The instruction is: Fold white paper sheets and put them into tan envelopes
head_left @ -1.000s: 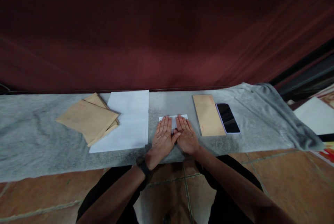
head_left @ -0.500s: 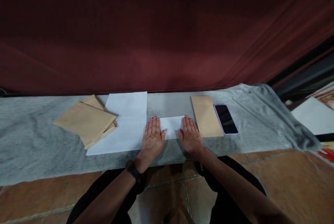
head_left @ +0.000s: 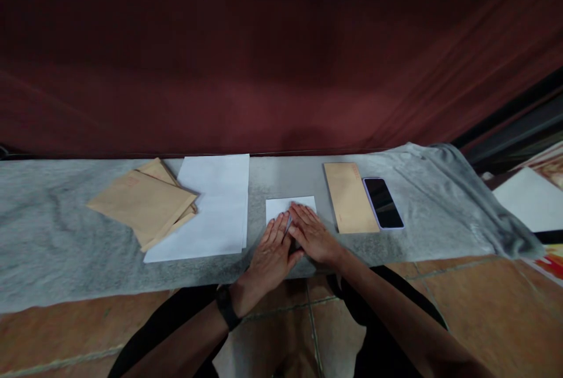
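A small folded white paper (head_left: 278, 206) lies on the grey cloth (head_left: 290, 175), mostly covered by my hands. My left hand (head_left: 272, 252) rests flat on its near part, fingers stretched out and holding nothing. Flat on the paper's right part is my right hand (head_left: 310, 231), its fingers extended and its fingertips meeting those of the left. Larger white sheets (head_left: 215, 202) are stacked to the left. A single brown envelope (head_left: 352, 199) lies to the right, beside a phone (head_left: 383, 203) with a dark screen and a pale purple edge.
Several brown envelopes (head_left: 145, 202) overlap the left side of the white sheets. A dark red curtain (head_left: 281, 96) hangs behind the cloth-covered surface. The cloth is bunched at the right end, near a white sheet (head_left: 530, 196). Tiled floor (head_left: 497, 307) shows below.
Both hands have moved inward from the small paper's left and right edges and now meet over it. The left hand has also come nearer to me.
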Available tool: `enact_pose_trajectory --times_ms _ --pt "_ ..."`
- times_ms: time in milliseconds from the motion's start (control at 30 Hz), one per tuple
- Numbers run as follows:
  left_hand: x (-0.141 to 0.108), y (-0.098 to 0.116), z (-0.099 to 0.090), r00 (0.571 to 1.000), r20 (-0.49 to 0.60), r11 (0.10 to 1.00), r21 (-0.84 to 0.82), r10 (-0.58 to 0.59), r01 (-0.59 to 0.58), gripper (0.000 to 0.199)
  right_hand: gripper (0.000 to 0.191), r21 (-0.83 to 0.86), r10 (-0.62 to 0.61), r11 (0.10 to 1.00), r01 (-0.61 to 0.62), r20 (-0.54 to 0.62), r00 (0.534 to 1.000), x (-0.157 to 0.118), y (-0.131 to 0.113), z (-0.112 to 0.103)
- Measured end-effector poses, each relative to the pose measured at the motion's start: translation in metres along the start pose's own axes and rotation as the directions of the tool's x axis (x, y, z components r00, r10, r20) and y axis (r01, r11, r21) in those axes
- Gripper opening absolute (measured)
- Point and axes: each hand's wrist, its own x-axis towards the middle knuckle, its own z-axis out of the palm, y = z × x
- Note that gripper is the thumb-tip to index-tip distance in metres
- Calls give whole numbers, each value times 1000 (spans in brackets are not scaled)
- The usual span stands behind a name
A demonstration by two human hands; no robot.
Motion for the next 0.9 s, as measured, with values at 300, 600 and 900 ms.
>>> enact_pose_trajectory --times_ms 300,600,900 --pt "-6 9 -10 990 81 994 5 113 -113 85 57 -99 39 994 -44 -51 998 23 25 -6" --pt "-16 17 -18 968 252 988 -151 -4 43 54 48 108 -381 923 369 140 914 32 -22 -7" --pt "-14 15 -23 982 174 988 -150 74 -48 71 58 -6 -235 971 238 126 964 53 -9 8"
